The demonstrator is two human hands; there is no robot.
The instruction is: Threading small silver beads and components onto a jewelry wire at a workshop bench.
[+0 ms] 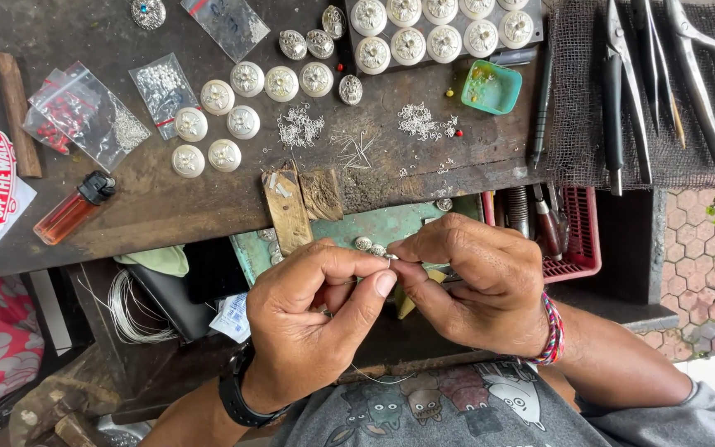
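My left hand [312, 319] and my right hand [477, 281] meet in front of my chest, fingertips pinched together on a tiny silver piece [390, 257]. A thin silver wire [374, 377] trails down from my left hand. Just behind the fingers, small silver beads [367, 245] lie on a green tray [391, 223]. My left wrist wears a black watch, my right a woven red bracelet.
The dark wooden bench [167, 207] holds round silver ornaments [246, 79], plastic bags of beads [84, 112], a red lighter [72, 211], loose silver findings [419, 122] and a small teal dish [491, 87]. Pliers [622, 91] lie on dark mesh at right. A red basket [577, 236] holds tools. Coiled wire [130, 306] hangs lower left.
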